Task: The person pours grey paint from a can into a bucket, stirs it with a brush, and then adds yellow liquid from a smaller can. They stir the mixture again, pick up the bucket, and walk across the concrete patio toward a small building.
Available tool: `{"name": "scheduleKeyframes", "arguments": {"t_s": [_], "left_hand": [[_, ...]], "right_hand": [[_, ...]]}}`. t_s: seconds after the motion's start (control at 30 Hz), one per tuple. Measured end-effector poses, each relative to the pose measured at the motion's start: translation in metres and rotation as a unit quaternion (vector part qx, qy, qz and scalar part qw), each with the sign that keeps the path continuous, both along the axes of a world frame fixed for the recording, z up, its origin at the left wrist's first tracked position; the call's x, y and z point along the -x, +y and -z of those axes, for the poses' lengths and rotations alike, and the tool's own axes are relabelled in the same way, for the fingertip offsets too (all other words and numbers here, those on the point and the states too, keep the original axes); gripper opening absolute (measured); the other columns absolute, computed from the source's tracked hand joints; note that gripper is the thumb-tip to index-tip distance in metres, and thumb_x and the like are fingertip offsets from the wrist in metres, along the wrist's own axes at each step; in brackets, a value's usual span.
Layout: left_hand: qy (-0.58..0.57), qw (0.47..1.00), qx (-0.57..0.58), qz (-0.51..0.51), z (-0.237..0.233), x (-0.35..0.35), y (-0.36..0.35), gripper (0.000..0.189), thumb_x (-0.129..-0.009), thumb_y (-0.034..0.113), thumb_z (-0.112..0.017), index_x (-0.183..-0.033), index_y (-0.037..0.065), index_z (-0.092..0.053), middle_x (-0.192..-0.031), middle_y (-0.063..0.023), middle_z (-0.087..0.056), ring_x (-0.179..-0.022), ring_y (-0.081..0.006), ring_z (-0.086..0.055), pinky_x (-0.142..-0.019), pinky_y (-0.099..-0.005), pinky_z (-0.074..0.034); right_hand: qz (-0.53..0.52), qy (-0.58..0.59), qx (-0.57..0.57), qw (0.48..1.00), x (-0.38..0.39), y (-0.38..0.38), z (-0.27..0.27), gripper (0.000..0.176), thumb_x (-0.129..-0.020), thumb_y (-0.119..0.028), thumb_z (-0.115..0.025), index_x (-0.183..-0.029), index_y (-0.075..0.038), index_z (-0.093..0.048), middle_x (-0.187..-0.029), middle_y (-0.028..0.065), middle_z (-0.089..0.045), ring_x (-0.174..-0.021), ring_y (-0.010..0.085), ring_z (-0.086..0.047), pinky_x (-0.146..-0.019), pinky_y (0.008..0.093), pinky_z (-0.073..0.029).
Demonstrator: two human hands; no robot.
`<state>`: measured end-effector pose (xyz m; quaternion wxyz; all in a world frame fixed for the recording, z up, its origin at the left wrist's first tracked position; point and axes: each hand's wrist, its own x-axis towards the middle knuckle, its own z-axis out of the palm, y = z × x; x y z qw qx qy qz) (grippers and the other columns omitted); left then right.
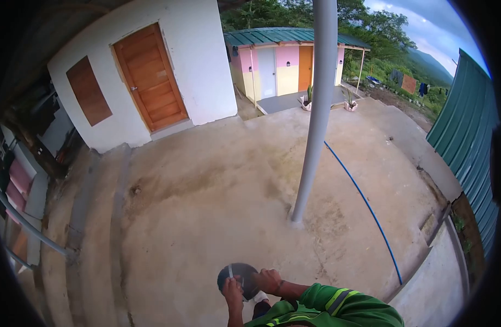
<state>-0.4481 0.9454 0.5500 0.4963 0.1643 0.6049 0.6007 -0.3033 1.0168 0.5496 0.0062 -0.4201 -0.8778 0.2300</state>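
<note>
A dark round object [240, 271], which looks like a pan or bucket, shows behind and between my two hands at the bottom of the view. My left hand [233, 289] is closed around a thin, pale strip [231, 271] that stands up in front of the dark round object. Close by on the right, my right hand [268, 281] has its fingers curled at the edge of the dark object; what they hold, if anything, is too small to make out. A shoe [261, 296] shows below the hands.
A grey post [316, 120] rises from the concrete floor ahead. To its right a blue hose [365, 199] curves across the floor. Steps [100, 218] run along the left. A low wall [433, 278] stands at right, and a white building [201, 65] with a brown door at back left.
</note>
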Motion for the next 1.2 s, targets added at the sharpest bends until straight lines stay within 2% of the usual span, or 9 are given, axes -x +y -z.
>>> {"name": "scheduleKeyframes", "arguments": {"t_s": [0.13, 0.27, 0.37, 0.57, 0.67, 0.8, 1.0, 1.1, 1.2], "left_hand": [[-0.001, 0.999, -0.034, 0.037, -0.009, 0.019, 0.089, 0.02, -0.102, 0.022, -0.044, -0.096, 0.008, -0.056, -0.062, 0.0053, -0.039, -0.049, -0.0029, -0.032, -0.044, -0.0209, -0.026], [0.035, 0.993, -0.018, 0.108, -0.015, 0.037, 0.171, 0.024, -0.098, 0.023, -0.044, -0.101, 0.006, -0.059, -0.068, 0.0043, -0.043, -0.057, -0.0045, -0.039, -0.049, -0.0218, -0.031], [0.015, 0.993, -0.021, 0.115, -0.012, 0.049, 0.235, 0.023, -0.098, 0.023, -0.044, -0.102, 0.006, -0.06, -0.068, 0.0045, -0.042, -0.057, -0.0043, -0.038, -0.049, -0.0213, -0.031], [0.0, 0.996, -0.013, 0.083, -0.022, 0.074, 0.38, 0.022, -0.097, 0.021, -0.045, -0.103, 0.005, -0.06, -0.067, 0.0048, -0.04, -0.056, -0.004, -0.035, -0.05, -0.0202, -0.031], [0.005, 0.995, -0.031, 0.092, -0.036, 0.077, 0.463, 0.022, -0.097, 0.021, -0.045, -0.103, 0.004, -0.059, -0.066, 0.0047, -0.04, -0.056, -0.0039, -0.035, -0.049, -0.0201, -0.03], [-0.005, 0.993, -0.047, 0.111, -0.044, 0.07, 0.562, 0.021, -0.098, 0.019, -0.043, -0.104, 0.004, -0.057, -0.065, 0.0045, -0.04, -0.053, -0.0041, -0.034, -0.048, -0.0208, -0.028], [-0.016, 0.985, -0.04, 0.17, -0.031, 0.063, 0.722, 0.019, -0.098, 0.016, -0.041, -0.102, 0.004, -0.055, -0.063, 0.0044, -0.039, -0.049, -0.0046, -0.032, -0.045, -0.0218, -0.028], [-0.057, 0.98, -0.037, 0.189, -0.029, 0.072, 0.801, 0.021, -0.098, 0.018, -0.042, -0.103, 0.004, -0.056, -0.063, 0.0043, -0.039, -0.049, -0.0047, -0.032, -0.045, -0.0218, -0.028], [-0.089, 0.972, -0.026, 0.215, -0.029, 0.074, 0.882, 0.022, -0.098, 0.02, -0.043, -0.105, 0.003, -0.056, -0.063, 0.0043, -0.039, -0.049, -0.0048, -0.033, -0.045, -0.022, -0.029]], "right_hand": [[0.018, 0.007, 0.069, 0.997, 0.026, 0.068, -0.032, 0.019, -0.083, -0.02, -0.059, -0.091, -0.004, -0.064, -0.083, 0.0198, -0.07, -0.08, 0.0349, -0.071, -0.068, 0.047, -0.057], [0.046, 0.021, 0.11, 0.993, 0.046, 0.15, -0.022, 0.026, -0.084, -0.026, -0.061, -0.095, -0.003, -0.064, -0.087, 0.0218, -0.07, -0.081, 0.0368, -0.07, -0.068, 0.0477, -0.056], [0.073, 0.085, 0.102, 0.988, 0.05, 0.221, 0.003, 0.029, -0.087, -0.028, -0.059, -0.111, -0.01, -0.06, -0.088, 0.0215, -0.068, -0.079, 0.0401, -0.068, -0.064, 0.0504, -0.054], [0.112, 0.066, 0.05, 0.99, 0.061, 0.352, -0.017, 0.027, -0.088, -0.022, -0.056, -0.111, -0.009, -0.055, -0.09, 0.0216, -0.063, -0.078, 0.0389, -0.067, -0.062, 0.049, -0.053], [0.104, 0.06, 0.019, 0.993, 0.063, 0.427, -0.02, 0.023, -0.087, -0.02, -0.056, -0.106, -0.007, -0.055, -0.088, 0.0207, -0.064, -0.077, 0.0375, -0.067, -0.061, 0.0489, -0.053], [0.092, 0.012, 0.1, 0.991, 0.064, 0.527, -0.042, 0.022, -0.087, -0.026, -0.057, -0.096, -0.005, -0.058, -0.087, 0.0221, -0.068, -0.085, 0.0368, -0.069, -0.068, 0.0478, -0.055], [0.126, 0.068, 0.164, 0.976, 0.051, 0.674, -0.044, 0.043, -0.089, -0.041, -0.06, -0.109, -0.003, -0.062, -0.096, 0.0237, -0.068, -0.094, 0.0397, -0.067, -0.08, 0.048, -0.053], [0.166, 0.191, 0.19, 0.949, 0.026, 0.749, -0.05, 0.051, -0.09, -0.045, -0.06, -0.117, -0.003, -0.061, -0.102, 0.0225, -0.068, -0.098, 0.0398, -0.065, -0.087, 0.0462, -0.051], [0.307, 0.205, 0.127, 0.921, -0.004, 0.807, -0.04, 0.052, -0.089, -0.046, -0.061, -0.117, -0.003, -0.062, -0.108, 0.0227, -0.067, -0.101, 0.0387, -0.065, -0.09, 0.0443, -0.05]]}}
